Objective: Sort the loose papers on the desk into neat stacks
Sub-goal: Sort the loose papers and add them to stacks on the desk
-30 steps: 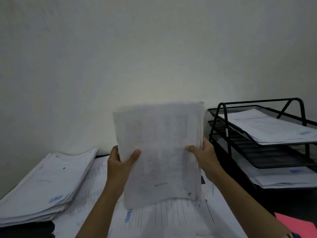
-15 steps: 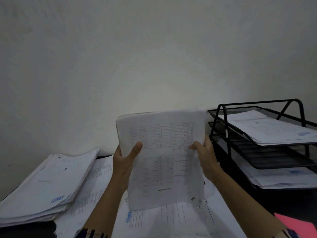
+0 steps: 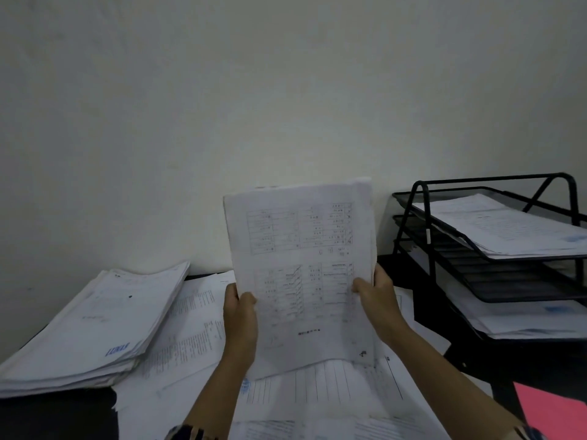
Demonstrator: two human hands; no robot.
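A bundle of white printed sheets (image 3: 301,265) stands upright in front of me, its bottom edge on the loose papers (image 3: 317,395) spread over the desk. My left hand (image 3: 239,315) grips the bundle's left edge, thumb on the front. My right hand (image 3: 374,296) grips its right edge the same way. A thick stack of papers (image 3: 95,325) lies at the left of the desk, and more loose sheets (image 3: 193,319) lie beside it.
A black wire three-tier tray (image 3: 422,223) stands at the right, with papers on its top tier (image 3: 495,227) and bottom tier (image 3: 524,319). A pink folder (image 3: 552,414) lies at the lower right corner. A pale wall rises close behind the desk.
The upright bundle dropped slightly, then rose higher. Both hands slid down to grip its sides lower.
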